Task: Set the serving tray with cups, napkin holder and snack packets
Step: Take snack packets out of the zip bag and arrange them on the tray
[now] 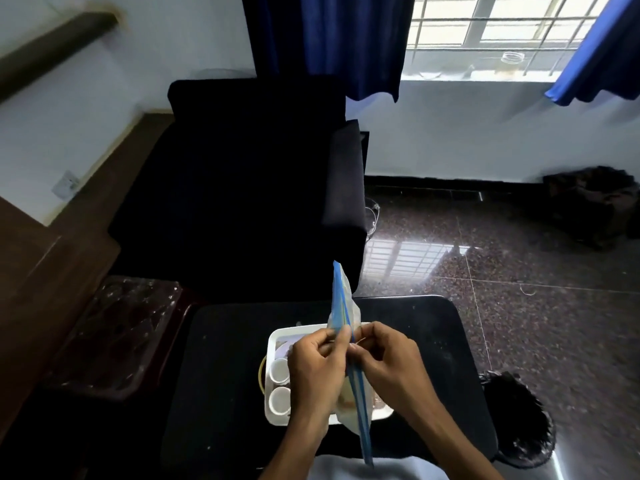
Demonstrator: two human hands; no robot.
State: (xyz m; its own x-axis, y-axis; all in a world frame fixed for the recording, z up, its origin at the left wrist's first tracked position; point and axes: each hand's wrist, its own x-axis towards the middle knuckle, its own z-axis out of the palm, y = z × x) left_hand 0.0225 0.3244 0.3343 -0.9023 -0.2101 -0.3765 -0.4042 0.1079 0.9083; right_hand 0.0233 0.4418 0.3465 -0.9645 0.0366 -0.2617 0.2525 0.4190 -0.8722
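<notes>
Snack step, I reckon. I've got a zip bag (342, 306) with a blue seal strip held up over the white tray (298, 331), which sits in the middle of the black worktop (225, 358). Looks like I'm working the seal, either pulling it apart to get snack packets out or pressing it closed. Can't say which from this angle. If it's opening, the next move calls for a steady peel along the strip without dropping the bag onto the cups below.

Left to right:

- **Cups:** Two white cups stand on the tray's 9 o'clock side, the far cup (278, 370) right behind the near cup (278, 400), very close together.
- **Left hand:** My left hand (318, 362) is just beside them, fingers curled, thumb and fingertips pinching the bag's top edge from the 9 o'clock side.
- **Bag:** It hangs edge-on to me, with the strip running from 12 o'clock down to 6 o'clock between my hands.
- **Right hand:** My right hand (388, 358) meets it from 3 o'clock, fingers curled in too, pinching the same edge right opposite the left.

Neither of my hands holds anything else. What's inside the bag is pale and blurry, and I can't pick out a napkin holder on the tray.
</notes>
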